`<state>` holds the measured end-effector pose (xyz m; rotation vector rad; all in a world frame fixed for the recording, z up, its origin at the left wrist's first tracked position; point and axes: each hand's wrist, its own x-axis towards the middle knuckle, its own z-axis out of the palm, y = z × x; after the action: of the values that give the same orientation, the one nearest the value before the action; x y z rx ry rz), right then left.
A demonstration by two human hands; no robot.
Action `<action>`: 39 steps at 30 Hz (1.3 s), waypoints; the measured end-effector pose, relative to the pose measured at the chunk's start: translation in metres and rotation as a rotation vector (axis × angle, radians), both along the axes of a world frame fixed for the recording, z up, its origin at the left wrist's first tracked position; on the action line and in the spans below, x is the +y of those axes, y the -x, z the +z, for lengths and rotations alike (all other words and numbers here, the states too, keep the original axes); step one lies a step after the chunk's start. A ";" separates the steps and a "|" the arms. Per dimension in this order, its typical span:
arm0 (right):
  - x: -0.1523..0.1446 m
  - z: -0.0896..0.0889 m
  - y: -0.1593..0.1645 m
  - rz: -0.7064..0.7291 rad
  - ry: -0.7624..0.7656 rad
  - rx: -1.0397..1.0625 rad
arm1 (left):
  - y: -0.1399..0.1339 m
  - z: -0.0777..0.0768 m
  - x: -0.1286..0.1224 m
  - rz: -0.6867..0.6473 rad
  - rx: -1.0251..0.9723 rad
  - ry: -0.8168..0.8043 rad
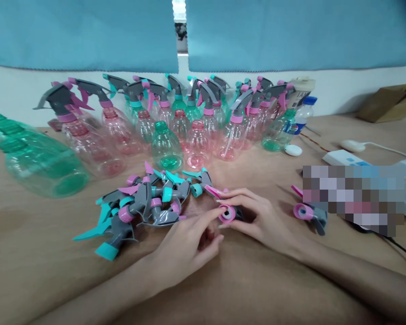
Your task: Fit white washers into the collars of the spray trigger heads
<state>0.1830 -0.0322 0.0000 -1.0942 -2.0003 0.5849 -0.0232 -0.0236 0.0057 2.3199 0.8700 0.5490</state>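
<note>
In my right hand point(260, 219) is a grey trigger spray head point(227, 214) with a pink screw collar, its opening facing me. The fingers lie along its top and the thumb is underneath. My left hand point(191, 241) reaches in from the left, its index fingertip at the collar's rim. Its thumb stands apart below and its other fingers are partly hidden. Just left of my hands lies a pile of loose spray heads point(145, 198), with pink or turquoise collars and triggers. Another pink-collared spray head point(307, 213) lies alone on the right.
Behind the pile stand uncapped green point(167, 149) and pink point(198, 149) bottles, with several bottles wearing spray heads at the back. Green bottles point(43, 158) lie tilted at left. A labelled drink bottle point(302, 115), a white power strip point(345, 160), cables and a brown paper bag point(387, 103) are at right.
</note>
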 end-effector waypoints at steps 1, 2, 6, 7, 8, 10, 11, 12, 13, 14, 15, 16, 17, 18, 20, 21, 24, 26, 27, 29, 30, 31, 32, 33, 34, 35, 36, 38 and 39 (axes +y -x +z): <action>0.000 0.000 0.000 -0.001 -0.003 -0.007 | 0.000 0.001 0.001 -0.001 0.001 0.039; 0.000 -0.001 0.000 0.000 -0.009 -0.019 | 0.000 0.003 0.002 -0.003 -0.001 0.070; 0.001 -0.003 0.001 0.031 -0.059 -0.081 | 0.002 0.007 0.005 0.000 -0.024 0.125; 0.001 -0.003 0.001 0.040 -0.072 -0.091 | 0.002 0.008 0.006 0.002 -0.031 0.129; 0.002 -0.004 0.000 0.051 -0.084 -0.099 | 0.002 0.008 0.006 0.004 -0.037 0.134; 0.003 -0.006 0.000 0.071 -0.104 -0.112 | 0.003 0.009 0.007 0.004 -0.042 0.145; 0.003 -0.008 0.000 0.082 -0.113 -0.115 | 0.003 0.009 0.008 0.003 -0.040 0.149; 0.003 -0.009 0.000 0.092 -0.122 -0.116 | 0.003 0.009 0.008 0.000 -0.035 0.151; 0.004 -0.009 -0.001 0.098 -0.127 -0.116 | 0.003 0.009 0.009 -0.005 -0.028 0.148; 0.004 -0.010 -0.001 0.102 -0.130 -0.116 | 0.003 0.009 0.009 -0.012 -0.022 0.142; 0.004 -0.010 -0.001 0.104 -0.130 -0.115 | 0.004 0.008 0.009 -0.018 -0.019 0.136; 0.004 -0.010 -0.001 0.107 -0.128 -0.115 | 0.004 0.008 0.009 -0.023 -0.017 0.131; 0.004 -0.009 -0.001 0.110 -0.126 -0.116 | 0.004 0.007 0.009 -0.027 -0.018 0.125; 0.004 -0.009 -0.001 0.111 -0.124 -0.118 | 0.004 0.007 0.009 -0.030 -0.020 0.121; 0.004 -0.009 -0.001 0.115 -0.125 -0.120 | 0.003 0.007 0.009 -0.031 -0.024 0.114; 0.004 -0.009 -0.001 0.118 -0.128 -0.119 | 0.003 0.007 0.009 -0.028 -0.019 0.111; 0.004 -0.012 -0.001 0.138 -0.144 -0.110 | 0.002 0.007 0.008 -0.028 0.016 0.102; 0.004 -0.013 -0.002 0.150 -0.154 -0.111 | 0.001 0.008 0.007 -0.033 0.047 0.084; 0.004 -0.013 -0.002 0.153 -0.156 -0.113 | 0.001 0.008 0.007 -0.036 0.056 0.071; 0.005 -0.013 -0.002 0.150 -0.160 -0.114 | 0.000 0.008 0.006 -0.036 0.066 0.047; 0.005 -0.013 -0.002 0.146 -0.159 -0.114 | 0.000 0.008 0.005 -0.032 0.067 0.039; 0.005 -0.012 -0.002 0.143 -0.156 -0.115 | 0.000 0.007 0.005 -0.028 0.069 0.031; 0.005 -0.012 -0.002 0.140 -0.154 -0.115 | 0.000 0.007 0.004 -0.025 0.072 0.024; 0.005 -0.011 -0.002 0.138 -0.151 -0.115 | 0.000 0.006 0.004 -0.019 0.077 0.016; 0.005 -0.011 -0.002 0.137 -0.151 -0.115 | 0.000 0.005 0.004 -0.015 0.084 0.008; 0.005 -0.011 -0.002 0.138 -0.152 -0.114 | 0.000 0.004 0.004 -0.015 0.091 0.001; 0.005 -0.011 -0.002 0.139 -0.154 -0.112 | 0.000 0.003 0.004 -0.020 0.099 -0.007; 0.005 -0.011 -0.002 0.141 -0.155 -0.111 | 0.000 0.002 0.004 -0.038 0.112 -0.023; 0.005 -0.011 -0.002 0.142 -0.150 -0.113 | 0.000 0.001 0.004 -0.046 0.116 -0.033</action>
<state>0.1846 -0.0274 -0.0111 -0.9178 -2.1946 0.4451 -0.0236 -0.0193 0.0071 2.4152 0.8642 0.4156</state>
